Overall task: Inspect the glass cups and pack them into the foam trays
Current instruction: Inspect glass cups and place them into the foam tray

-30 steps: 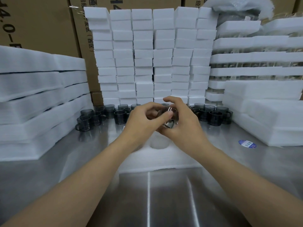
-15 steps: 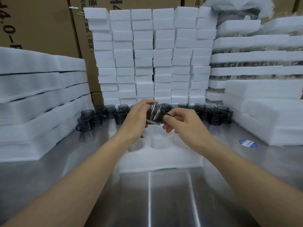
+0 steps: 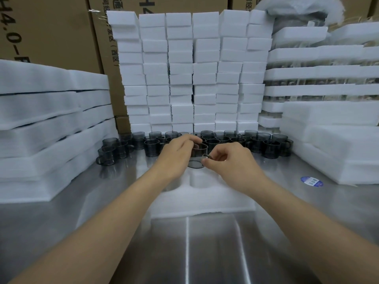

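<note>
Holding one smoky glass cup (image 3: pixel 198 155) upright over the foam tray (image 3: pixel 205 199), left hand (image 3: pixel 176 153) gripped its body, right hand (image 3: pixel 227 160) pinched the handle. Prob. the seating step; next needs lowering it w/ care into a free pocket.

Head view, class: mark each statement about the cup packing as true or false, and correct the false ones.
1. Both hands hold one smoky glass cup. True.
2. The right hand pinches the cup's handle. True.
3. The foam tray under the hands is full of cups. False: the pockets in view are empty.
4. The loose cups stand on the left foam stack. False: they stand on the metal table.
5. The left hand rests flat on the table. False: it holds the cup.
</note>
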